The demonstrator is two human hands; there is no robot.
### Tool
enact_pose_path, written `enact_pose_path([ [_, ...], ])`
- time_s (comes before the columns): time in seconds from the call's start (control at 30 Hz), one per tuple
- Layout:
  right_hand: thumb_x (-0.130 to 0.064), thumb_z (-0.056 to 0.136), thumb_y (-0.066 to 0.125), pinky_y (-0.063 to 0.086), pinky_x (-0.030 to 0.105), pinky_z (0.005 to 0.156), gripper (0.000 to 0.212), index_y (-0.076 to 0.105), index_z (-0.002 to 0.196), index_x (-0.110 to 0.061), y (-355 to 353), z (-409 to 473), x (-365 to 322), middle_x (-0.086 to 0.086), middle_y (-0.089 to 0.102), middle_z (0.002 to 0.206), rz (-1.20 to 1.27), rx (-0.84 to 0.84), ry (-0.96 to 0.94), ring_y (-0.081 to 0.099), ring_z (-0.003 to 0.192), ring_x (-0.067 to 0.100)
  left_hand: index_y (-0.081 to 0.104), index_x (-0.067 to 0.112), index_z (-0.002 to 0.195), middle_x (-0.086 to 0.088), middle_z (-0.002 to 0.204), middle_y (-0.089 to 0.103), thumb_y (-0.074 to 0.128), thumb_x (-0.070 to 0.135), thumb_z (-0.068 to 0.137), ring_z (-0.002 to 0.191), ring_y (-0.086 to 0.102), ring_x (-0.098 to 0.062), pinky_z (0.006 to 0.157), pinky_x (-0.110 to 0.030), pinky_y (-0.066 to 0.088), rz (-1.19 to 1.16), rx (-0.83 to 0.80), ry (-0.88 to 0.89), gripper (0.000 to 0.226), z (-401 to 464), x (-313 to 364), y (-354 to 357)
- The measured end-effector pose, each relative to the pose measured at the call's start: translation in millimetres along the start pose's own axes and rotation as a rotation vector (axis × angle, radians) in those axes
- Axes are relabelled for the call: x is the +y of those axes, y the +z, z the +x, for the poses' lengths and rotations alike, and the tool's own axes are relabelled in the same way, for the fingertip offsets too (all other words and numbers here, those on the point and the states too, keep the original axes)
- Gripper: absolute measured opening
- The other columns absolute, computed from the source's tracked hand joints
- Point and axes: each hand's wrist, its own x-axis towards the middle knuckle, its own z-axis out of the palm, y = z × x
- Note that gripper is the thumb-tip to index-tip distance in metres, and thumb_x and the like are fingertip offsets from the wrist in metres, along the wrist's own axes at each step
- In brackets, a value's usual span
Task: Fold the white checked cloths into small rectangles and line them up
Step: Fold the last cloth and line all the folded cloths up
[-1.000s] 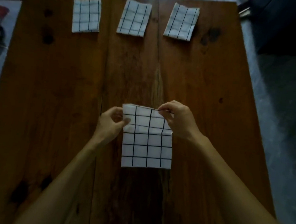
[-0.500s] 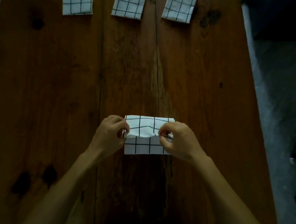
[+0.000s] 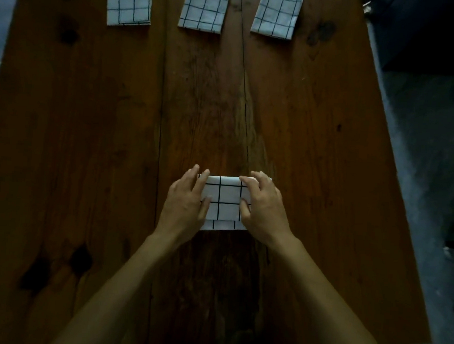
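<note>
A white checked cloth point(image 3: 224, 201) lies folded into a small wide rectangle near the middle of the wooden table point(image 3: 89, 137). My left hand point(image 3: 188, 204) rests flat on its left end with straight fingers. My right hand point(image 3: 262, 206) presses on its right end, fingers slightly bent over the far edge. A strip of the lower layer shows below the top fold. Three folded checked cloths lie in a row at the far edge: left point(image 3: 129, 2), middle point(image 3: 204, 7), right point(image 3: 278, 12).
The table's right edge runs diagonally beside a grey floor point(image 3: 419, 183). A dark piece of furniture point(image 3: 428, 32) stands at the upper right. Dark knots mark the wood at the lower left point(image 3: 79, 262).
Both hands pulled the cloth's far edge toward me and folded it in half. They released the pinch and now lie flat on the folded cloth. The view has tilted down.
</note>
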Motion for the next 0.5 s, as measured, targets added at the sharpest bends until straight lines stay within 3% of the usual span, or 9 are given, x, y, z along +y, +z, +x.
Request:
enact_pose_path([
  [0.1,-0.037,0.097,0.048,0.002,0.038,0.115,0.057,0.028,0.148,-0.023,9.1,9.5,4.3,0.006,0.02,0.158,-0.083,-0.069,-0.056,0.006,0.148,0.022,-0.003,0.02,0.15,-0.006,0.158,-0.008,0.022,0.048,0.097,0.145,-0.009,-0.019,0.117,-0.04,0.0,0.157,-0.153,0.0,0.065,-0.2,-2.1,13.0],
  [0.17,-0.044,0.099,0.04,-0.006,0.036,0.113,0.06,0.019,0.151,-0.024,14.3,7.6,10.2,0.007,0.011,0.16,-0.159,-0.127,-0.095,-0.001,0.148,0.022,-0.018,0.021,0.146,-0.005,0.155,-0.022,0.002,0.058,0.089,0.143,-0.019,-0.02,0.116,-0.041,-0.009,0.232,-0.202,-0.006,0.07,-11.0,-6.8,20.0],
  [0.23,-0.048,0.099,0.035,-0.009,0.038,0.114,0.062,0.013,0.152,-0.024,18.4,1.5,14.4,0.007,0.003,0.161,-0.208,-0.178,-0.101,-0.007,0.148,0.022,-0.028,0.022,0.143,-0.005,0.152,-0.031,-0.004,0.061,0.086,0.14,-0.028,-0.02,0.115,-0.043,-0.014,0.278,-0.239,-0.048,0.073,-21.8,-10.3,24.8],
  [0.33,-0.05,0.099,0.03,-0.013,0.041,0.116,0.064,0.004,0.153,-0.027,25.6,-5.8,20.7,0.006,-0.01,0.16,-0.265,-0.236,-0.11,-0.021,0.143,0.02,-0.025,0.022,0.142,-0.006,0.154,-0.026,-0.001,0.061,0.089,0.14,-0.028,-0.021,0.115,-0.044,-0.014,0.329,-0.274,-0.092,0.07,-29.6,-12.0,29.8],
  [0.5,-0.041,0.098,0.038,-0.013,0.043,0.118,0.066,0.004,0.152,-0.024,29.5,-2.8,25.3,0.003,-0.007,0.16,-0.23,-0.172,-0.148,-0.019,0.145,0.02,0.009,0.015,0.148,-0.011,0.157,0.004,0.018,0.051,0.092,0.145,-0.001,-0.024,0.116,-0.046,0.004,0.235,-0.057,-0.028,0.068,-21.5,-3.4,31.4],
])
